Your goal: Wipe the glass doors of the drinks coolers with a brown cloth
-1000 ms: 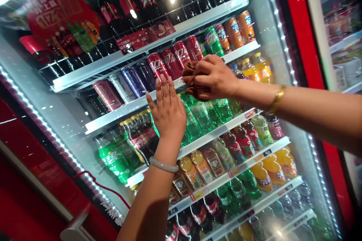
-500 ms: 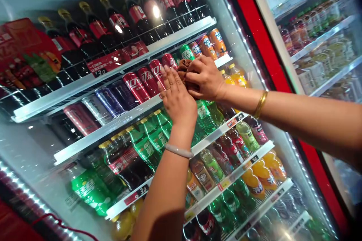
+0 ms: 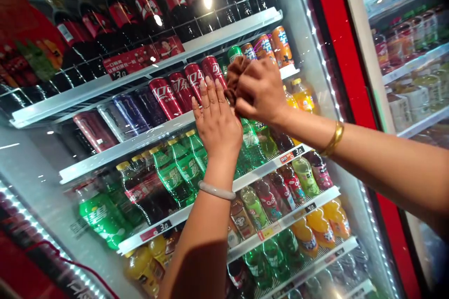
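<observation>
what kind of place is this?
Most likely a shop's drinks aisle: a glass-door cooler with shelves of cans and bottles, price tags, and a second stocked cooler alongside.

A crumpled brown cloth [image 3: 233,74] shows against red drink cans with white lettering [image 3: 182,88]. Left of those cans stand dark purple ones [image 3: 135,110]; right of them, orange cans [image 3: 277,46]. Below them are green plastic bottles [image 3: 178,168], lower still orange-filled bottles [image 3: 321,226].
</observation>
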Available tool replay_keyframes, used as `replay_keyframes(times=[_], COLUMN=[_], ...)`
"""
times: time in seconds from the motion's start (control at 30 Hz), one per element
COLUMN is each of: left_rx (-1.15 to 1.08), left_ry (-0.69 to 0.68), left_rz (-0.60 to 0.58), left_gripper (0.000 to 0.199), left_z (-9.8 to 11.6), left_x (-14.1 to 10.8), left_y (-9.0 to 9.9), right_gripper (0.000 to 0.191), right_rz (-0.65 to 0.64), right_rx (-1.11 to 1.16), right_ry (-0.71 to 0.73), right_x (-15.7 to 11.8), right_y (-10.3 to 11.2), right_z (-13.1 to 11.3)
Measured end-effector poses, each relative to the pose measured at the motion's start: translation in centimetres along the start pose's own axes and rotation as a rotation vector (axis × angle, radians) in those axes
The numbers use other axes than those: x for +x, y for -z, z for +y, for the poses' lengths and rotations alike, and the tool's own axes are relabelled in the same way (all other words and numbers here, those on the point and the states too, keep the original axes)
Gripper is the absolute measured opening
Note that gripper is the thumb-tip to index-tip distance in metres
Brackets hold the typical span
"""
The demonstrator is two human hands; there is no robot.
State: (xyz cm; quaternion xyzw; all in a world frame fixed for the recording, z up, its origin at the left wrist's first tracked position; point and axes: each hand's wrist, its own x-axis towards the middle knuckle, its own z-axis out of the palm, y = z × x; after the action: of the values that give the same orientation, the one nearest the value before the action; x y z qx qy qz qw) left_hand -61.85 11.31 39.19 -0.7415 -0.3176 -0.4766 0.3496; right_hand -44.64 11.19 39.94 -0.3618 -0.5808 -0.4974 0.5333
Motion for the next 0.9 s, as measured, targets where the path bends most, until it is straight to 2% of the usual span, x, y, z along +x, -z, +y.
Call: replay_keyframes(times=[0.07, 0.13, 0.2, 0.23, 0.3, 0.37, 0.43, 0.5, 0.53, 0.6, 0.67, 0.73, 0.77, 0.83, 0.9], left_rx=[-0.01, -0.013, 0.004, 0.018, 0.047, 0.06, 0.063, 0.062, 0.061, 0.06, 0.071, 0.094, 0.106, 0.132, 0.167], left_ry=[-0.008, -0.009, -0.006, -0.003, 0.01, 0.035, 0.068, 0.092, 0.1, 0.103, 0.097, 0.088, 0.084, 0.069, 0.044], left_rz=[0.021, 0.054, 0.072, 0.07, 0.053, 0.025, -0.011, -0.052, -0.071, -0.104, -0.12, -0.105, -0.087, -0.037, 0.005], left_gripper=[0.068, 0.067, 0.066, 0.067, 0.067, 0.068, 0.07, 0.072, 0.074, 0.08, 0.086, 0.086, 0.085, 0.079, 0.074], left_z=[-0.1, -0.1, 0.0, 0.1, 0.4, 0.5, 0.6, 0.7, 0.7, 0.9, 1.1, 1.3, 1.3, 1.2, 1.1], left_x=[-0.1, -0.2, -0.3, -0.3, -0.2, -0.2, -0.2, -0.3, -0.3, -0.3, -0.3, -0.3, -0.3, -0.3, -0.4], left_y=[-0.1, -0.3, -0.5, -0.5, -0.5, -0.4, -0.3, -0.2, -0.1, 0.0, 0.0, 0.0, 0.0, -0.1, -0.2], right_gripper=[0.024, 0.022, 0.021, 0.023, 0.027, 0.031, 0.032, 0.034, 0.037, 0.044, 0.043, 0.039, 0.035, 0.028, 0.02], right_rz=[-0.053, -0.089, -0.115, -0.115, -0.065, -0.003, -0.007, -0.091, -0.148, -0.272, -0.344, -0.276, -0.203, -0.025, 0.107], right_rx=[0.025, 0.055, 0.049, 0.029, -0.03, -0.053, -0.009, 0.1, 0.168, 0.298, 0.317, 0.212, 0.141, 0.034, 0.011], right_ry=[0.186, 0.432, 0.561, 0.546, 0.361, 0.12, 0.031, 0.129, 0.202, 0.328, 0.385, 0.33, 0.255, 0.057, -0.078], right_x=[-1.8, -3.1, -2.7, -1.9, 0.1, 1.4, 1.2, -0.4, -1.3, -2.8, -2.9, -1.4, -0.4, 1.5, 1.9], right_y=[0.5, 1.7, 2.6, 2.7, 2.1, 0.9, 0.2, 0.7, 1.2, 2.6, 3.6, 3.6, 3.3, 2.2, 1.3], right_z=[-0.2, 1.9, 4.9, 5.9, 6.3, 4.3, 1.5, 0.0, 0.2, 2.5, 5.9, 8.3, 8.5, 7.1, 4.0])
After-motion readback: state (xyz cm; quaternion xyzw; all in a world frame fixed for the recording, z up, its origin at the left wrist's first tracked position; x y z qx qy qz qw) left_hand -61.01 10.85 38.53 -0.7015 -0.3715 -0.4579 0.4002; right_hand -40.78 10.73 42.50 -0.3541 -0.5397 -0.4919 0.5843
